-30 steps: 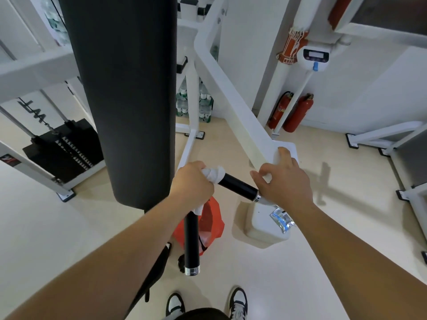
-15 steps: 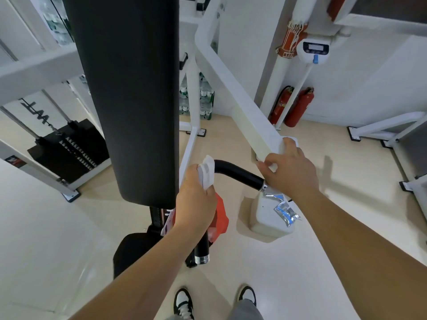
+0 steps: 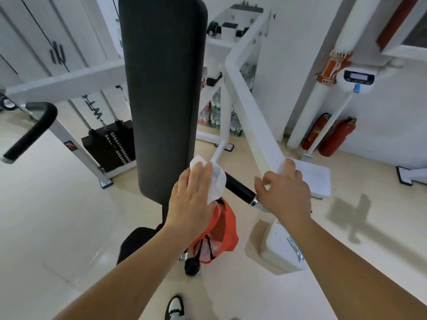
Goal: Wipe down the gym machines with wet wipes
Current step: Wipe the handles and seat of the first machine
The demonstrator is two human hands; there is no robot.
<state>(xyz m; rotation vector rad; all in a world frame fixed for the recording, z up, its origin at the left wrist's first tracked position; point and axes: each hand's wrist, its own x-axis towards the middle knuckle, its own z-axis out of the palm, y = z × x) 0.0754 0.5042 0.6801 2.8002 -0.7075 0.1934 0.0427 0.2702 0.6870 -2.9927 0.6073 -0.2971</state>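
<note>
My left hand (image 3: 191,197) lies flat with straight fingers over a white wet wipe (image 3: 217,181), pressing it onto the bend of the black handle (image 3: 238,187) of the gym machine. The wipe bunches round the handle just right of the tall black back pad (image 3: 164,88). My right hand (image 3: 284,192) grips the sloping white machine arm (image 3: 249,105) at its lower end, fingers curled round it beside the handle's chrome collar (image 3: 254,200).
An orange bag (image 3: 221,229) hangs below the handle. A white block (image 3: 284,248) sits on the floor under my right wrist. A weight stack (image 3: 111,144) and a second black handle (image 3: 30,130) are at left. Red fire extinguishers (image 3: 335,137) stand at the right wall.
My left hand slid up from the handle's vertical part to its bend and flattened over the wipe. My view rose, showing more of the pad. My right hand stayed on the white arm.
</note>
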